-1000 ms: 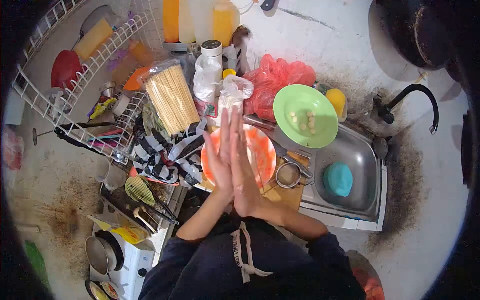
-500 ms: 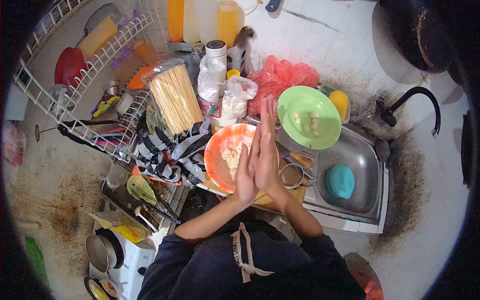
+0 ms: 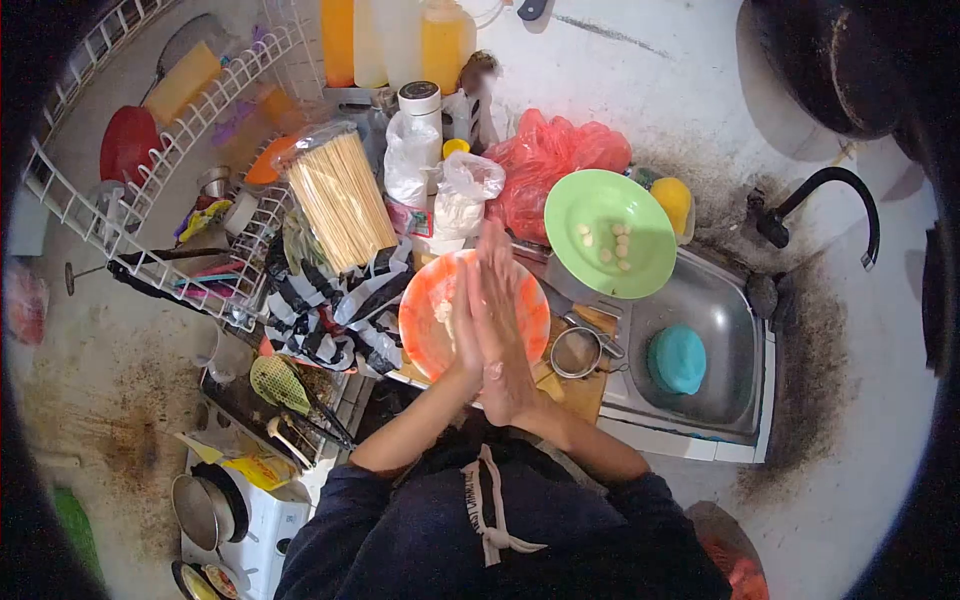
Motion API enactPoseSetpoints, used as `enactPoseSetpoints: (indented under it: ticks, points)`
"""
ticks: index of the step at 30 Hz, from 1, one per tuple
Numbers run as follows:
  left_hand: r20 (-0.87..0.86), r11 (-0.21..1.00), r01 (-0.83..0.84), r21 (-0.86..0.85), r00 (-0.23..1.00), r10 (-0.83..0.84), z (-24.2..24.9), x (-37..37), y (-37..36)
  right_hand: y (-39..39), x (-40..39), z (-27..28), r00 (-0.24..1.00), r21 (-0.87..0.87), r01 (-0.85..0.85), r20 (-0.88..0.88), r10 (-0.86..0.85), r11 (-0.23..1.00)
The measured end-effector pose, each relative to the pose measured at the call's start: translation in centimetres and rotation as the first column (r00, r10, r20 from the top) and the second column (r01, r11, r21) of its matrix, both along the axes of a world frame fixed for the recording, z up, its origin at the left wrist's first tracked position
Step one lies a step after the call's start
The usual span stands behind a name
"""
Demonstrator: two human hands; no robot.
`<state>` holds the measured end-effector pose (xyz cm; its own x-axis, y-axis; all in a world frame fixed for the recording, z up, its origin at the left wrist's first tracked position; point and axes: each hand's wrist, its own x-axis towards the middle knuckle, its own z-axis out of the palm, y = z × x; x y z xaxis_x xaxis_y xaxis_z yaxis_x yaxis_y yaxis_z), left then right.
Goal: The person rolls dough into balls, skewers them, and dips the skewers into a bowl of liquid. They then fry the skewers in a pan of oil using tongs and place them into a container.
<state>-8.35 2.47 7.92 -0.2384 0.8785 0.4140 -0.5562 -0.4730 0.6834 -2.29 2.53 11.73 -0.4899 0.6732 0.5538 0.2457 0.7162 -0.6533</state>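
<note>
Over the orange-and-white bowl (image 3: 533,303), my left hand (image 3: 466,335) and my right hand (image 3: 506,345) are pressed palm to palm. Their fingers are straight, held together and pointing away from me. Whatever lies between the palms is hidden. Pale dough (image 3: 443,312) shows in the bowl, partly covered by my left hand. Beyond my right hand, a green plate (image 3: 646,262) carries several small, pale dough balls (image 3: 622,240).
A metal sink (image 3: 715,300) with a turquoise bowl (image 3: 677,360) is on the right, below a black faucet (image 3: 835,180). A strainer (image 3: 577,352) lies beside the bowl. Bagged skewers (image 3: 342,205), powder bags (image 3: 460,210) and a dish rack (image 3: 110,225) stand left and behind.
My hands have shifted slightly left and towards me, still palm to palm. They slide against each other, and the right fingers look blurred. The whole view has moved slightly.
</note>
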Motion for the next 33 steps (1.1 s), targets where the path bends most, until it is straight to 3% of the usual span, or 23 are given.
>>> enactPoseSetpoints:
  ticks: [2, 4, 6, 7, 8, 10, 11, 12, 14, 15, 16, 18, 19, 20, 22, 23, 25, 26, 28, 29, 30, 32, 33]
  points:
    - [0.320, 0.985, 0.171, 0.000, 0.933, -0.162, 4.3, -0.6, -0.9, -0.2, -0.1, -0.9, 0.995, -0.010, -0.049, -0.089, 0.048, 0.999]
    - [0.232, 0.990, 0.118, 0.076, 0.964, -0.133, 3.1, 0.4, -0.7, 1.6, 0.5, -0.6, 0.997, -0.071, 0.066, -0.029, -0.068, 0.995]
    - [-0.081, 0.984, 0.147, -0.098, 0.985, -0.155, 2.0, 1.3, -1.6, 2.0, 0.7, 1.2, 0.960, 0.086, 0.087, -0.275, -0.061, 0.992]
    - [-0.123, 0.958, 0.130, -0.257, 0.979, -0.165, 2.0, 1.1, -2.1, 1.2, 0.0, 1.6, 0.927, 0.123, 0.060, -0.376, -0.010, 0.991]
    - [-0.123, 0.957, 0.132, -0.259, 0.978, -0.168, 1.9, 0.6, -1.9, 0.4, -0.3, 0.5, 0.926, 0.121, 0.062, -0.376, -0.012, 0.991]
    - [0.086, 0.988, 0.147, -0.041, 0.986, -0.143, 2.2, -0.5, -0.7, -0.6, -0.6, -1.9, 0.993, 0.040, -0.101, -0.055, 0.103, 0.994]
    - [0.042, 0.997, -0.044, -0.065, 0.998, 0.047, 3.1, -0.5, -0.5, -0.4, 0.1, -2.0, 0.970, 0.125, -0.209, -0.096, 0.221, 0.970]
    - [0.041, 0.997, -0.049, -0.063, 0.998, 0.051, 3.3, -0.2, -0.6, -0.1, 0.4, -1.3, 0.969, 0.127, -0.213, -0.097, 0.225, 0.969]
    - [0.060, 0.995, 0.021, 0.094, 0.998, -0.027, 3.1, 0.9, -1.3, 0.6, 0.5, 0.6, 0.954, -0.100, -0.119, -0.288, 0.086, 0.988]
    - [-0.124, 0.999, -0.025, -0.028, 0.992, 0.021, 2.7, 1.4, -2.0, 0.7, -0.6, 1.3, 0.810, -0.200, -0.341, -0.559, 0.179, 0.918]
    - [-0.124, 0.999, -0.028, -0.024, 0.992, 0.024, 2.5, 1.4, -2.1, 0.7, -0.5, 1.5, 0.809, -0.197, -0.344, -0.558, 0.183, 0.918]
    - [-0.165, 0.976, 0.087, -0.199, 0.979, -0.121, 2.6, 1.5, -2.3, 0.1, 0.0, 1.4, 0.879, -0.039, -0.112, -0.469, 0.081, 0.993]
    - [-0.064, 0.974, 0.146, -0.171, 0.985, -0.158, 2.0, 1.0, -1.5, -0.1, -0.7, 0.7, 0.984, -0.021, 0.057, -0.169, -0.060, 0.998]
    - [-0.062, 0.974, 0.147, -0.174, 0.985, -0.159, 2.0, 0.5, -1.4, -0.3, -1.6, 0.4, 0.994, 0.035, 0.060, -0.094, -0.057, 0.998]
    - [-0.070, 1.000, -0.026, -0.016, 0.997, 0.025, 4.7, -0.5, -1.3, -0.5, 0.2, 0.0, 0.930, 0.216, -0.255, -0.210, 0.300, 0.943]
    - [0.010, 0.982, 0.004, 0.189, 1.000, -0.006, 4.6, -0.2, -0.8, -0.3, 0.0, 0.1, 0.931, 0.216, -0.254, -0.210, 0.299, 0.943]
    - [-0.128, 0.994, 0.069, 0.080, 0.990, -0.058, 3.1, 0.8, -2.2, 0.2, -1.0, 1.4, 0.764, -0.266, -0.385, -0.629, 0.144, 0.884]
    - [-0.259, 0.993, 0.115, -0.029, 0.958, -0.119, 2.5, 1.3, -2.8, 0.0, -0.4, 1.2, 0.764, -0.267, -0.383, -0.629, 0.141, 0.885]
    - [-0.165, 0.983, 0.158, -0.099, 0.971, -0.173, 2.4, 2.0, -2.8, -0.1, 1.0, 0.8, 0.866, -0.330, -0.188, -0.500, -0.003, 0.925]
    - [-0.076, 0.974, 0.187, -0.126, 0.977, -0.197, 1.5, 1.8, -2.5, 0.5, 0.3, 0.5, 0.935, 0.058, -0.002, -0.355, 0.022, 0.998]
    - [0.015, 0.964, 0.216, -0.152, 0.976, -0.217, 1.5, 1.5, -2.3, -0.1, 0.2, 0.3, 0.935, 0.054, 0.001, -0.354, 0.018, 0.999]
    - [0.011, 0.983, 0.150, -0.102, 0.989, -0.150, 2.3, 0.3, -1.1, -1.3, 0.3, -0.1, 0.910, 0.055, -0.300, -0.284, 0.303, 0.952]
    - [0.066, 0.995, 0.101, -0.012, 0.993, -0.100, 4.1, 0.2, -1.4, -0.2, 0.2, -0.4, 0.917, 0.269, -0.285, -0.204, 0.343, 0.920]
